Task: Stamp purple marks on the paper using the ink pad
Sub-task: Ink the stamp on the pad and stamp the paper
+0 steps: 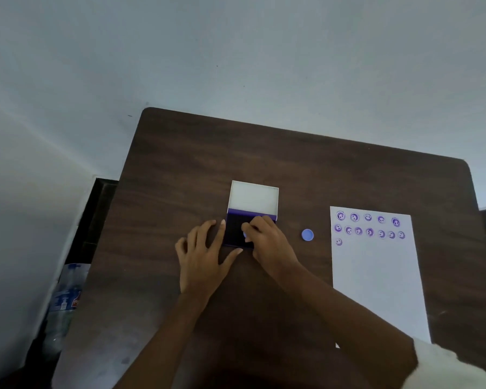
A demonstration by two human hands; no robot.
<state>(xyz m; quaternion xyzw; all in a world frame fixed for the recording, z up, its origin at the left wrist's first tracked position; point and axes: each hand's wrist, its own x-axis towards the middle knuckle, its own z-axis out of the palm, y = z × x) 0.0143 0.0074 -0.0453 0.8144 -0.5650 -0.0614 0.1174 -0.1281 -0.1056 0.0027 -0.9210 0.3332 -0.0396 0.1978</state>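
right hand (267, 237) pressing stamp (245, 235) into ink pad (236, 228) — left hand (201, 256) steadying

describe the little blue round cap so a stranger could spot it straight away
On the dark wooden table, look between the open ink pad and the white paper. The blue cap lies alone there, the only solid blue disc, unlike the purple stamped faces.

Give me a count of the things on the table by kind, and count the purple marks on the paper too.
Ink pad, lid open: 1
Stamp, under the right hand: 1
Blue cap: 1
Paper: 1
Total things: 4
Purple marks on the paper: 13
The left hand rests beside the ink pad.
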